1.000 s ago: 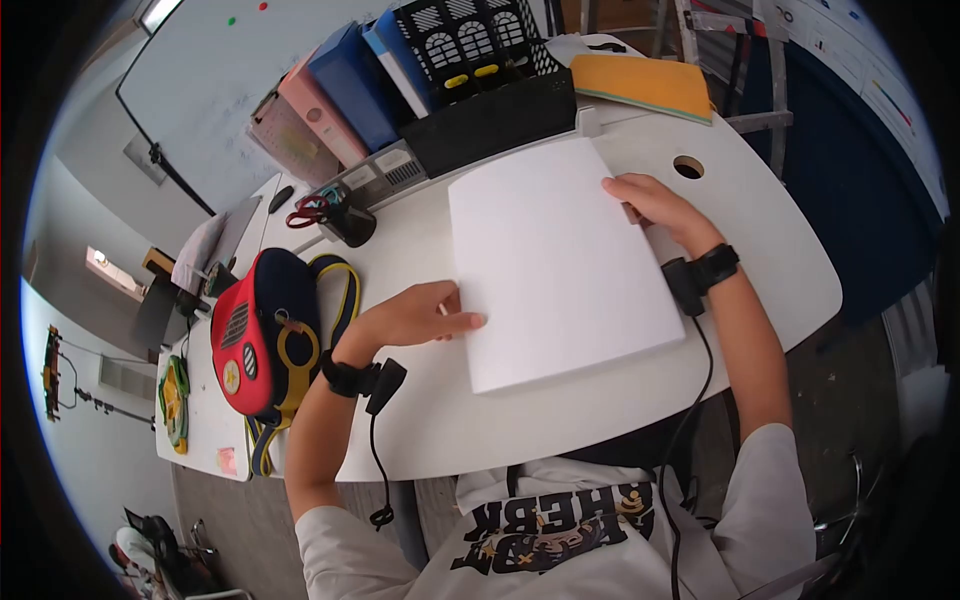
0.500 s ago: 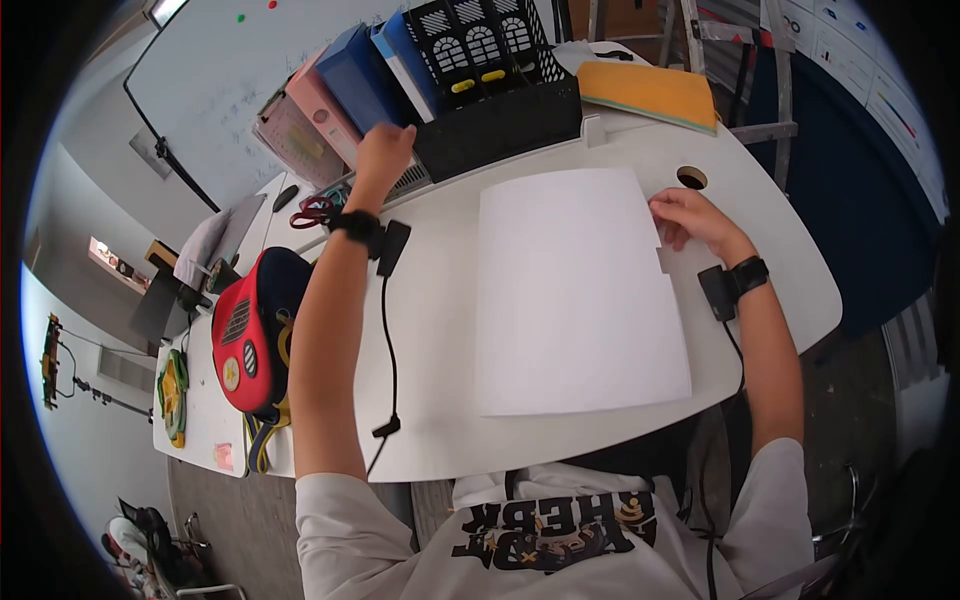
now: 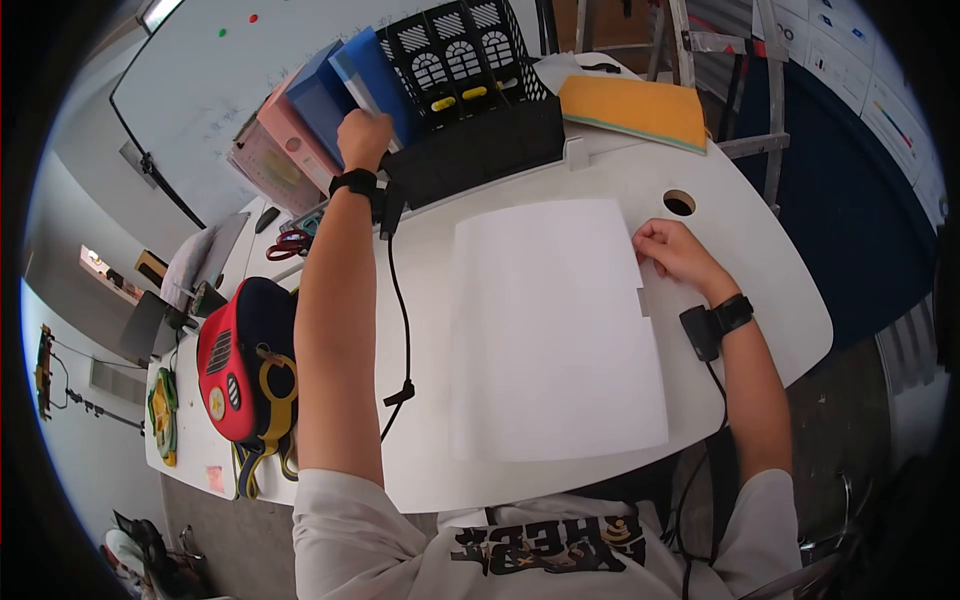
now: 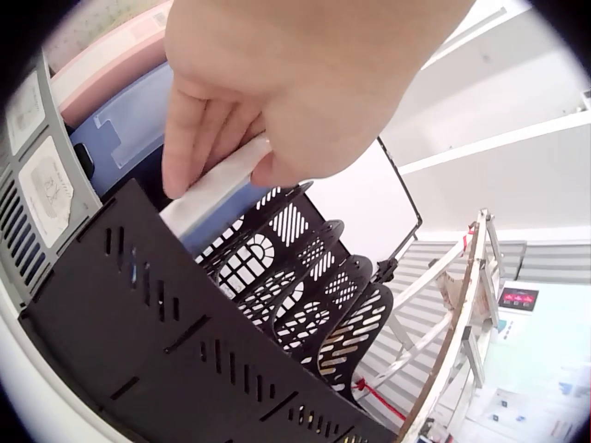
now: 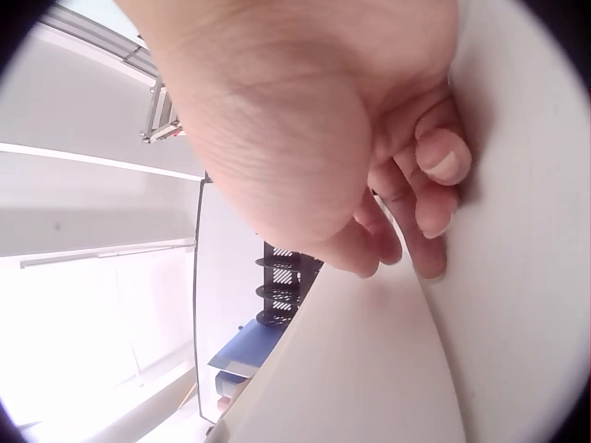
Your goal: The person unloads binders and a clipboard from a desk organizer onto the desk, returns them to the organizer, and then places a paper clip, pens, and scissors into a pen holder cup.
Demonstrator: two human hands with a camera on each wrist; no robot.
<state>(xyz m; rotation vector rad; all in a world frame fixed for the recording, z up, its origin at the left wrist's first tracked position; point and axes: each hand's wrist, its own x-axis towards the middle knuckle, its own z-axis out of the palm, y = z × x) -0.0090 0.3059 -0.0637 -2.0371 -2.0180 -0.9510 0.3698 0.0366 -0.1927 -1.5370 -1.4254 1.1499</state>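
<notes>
So the big thing here is the white desk [image 3: 770, 270], and along its far side sits the black rack [image 3: 480, 150], with a pink binder [image 3: 300, 150] and a blue binder [image 4: 134, 120] standing beside it. Next size down is the white sheet [image 3: 555, 340] (might be a folder cover, can't tell), lying flat on the desk right in front of the person. The red and navy bag [image 3: 222, 360] is off to its left, and an orange folder [image 3: 635, 110] lies right of the rack.

Then there's the white-spined binder [image 4: 211, 196], upright at the rack's left end. The left hand [image 3: 363, 138] has it: fingers [image 4: 182, 143] on one side of the spine, thumb on the other, clamped on pretty snugly. The right hand [image 3: 680, 255] is at the sheet's upper right edge, fingers [image 5: 427, 212] curled and lightly pinching it, a couple of them down by the desk.

My read is that the step in hand is getting hold of that binder while the other hand minds the sheet. The next move calls for a steady grip on the spine, a straight path past the rack's front wall, and a light touch on the sheet.
</notes>
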